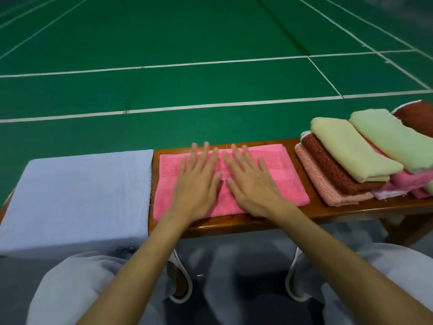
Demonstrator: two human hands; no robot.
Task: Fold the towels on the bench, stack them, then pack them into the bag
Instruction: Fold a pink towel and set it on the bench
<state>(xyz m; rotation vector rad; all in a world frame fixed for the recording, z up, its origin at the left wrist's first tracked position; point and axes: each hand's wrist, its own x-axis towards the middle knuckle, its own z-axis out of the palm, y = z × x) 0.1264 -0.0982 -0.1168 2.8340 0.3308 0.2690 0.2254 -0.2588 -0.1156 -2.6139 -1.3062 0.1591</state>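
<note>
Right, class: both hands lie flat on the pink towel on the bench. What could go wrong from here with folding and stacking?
1. The pink towel reaches near the wooden bench's front edge; the left hand and right hand pressing on it could drag it off.
2. The folded towels at the right lie staggered, not squared, so one more on top might slide.
3. The light blue cloth overhangs the front edge; a bump could pull it down.

Soft, even indoor light, moderately bright, with darker shadow beneath the wooden bench (234,225). Wide-angle distortion bends the painted lines on the green court floor (210,31). The grey trousers (77,282) along the bottom edge are blurred.
</note>
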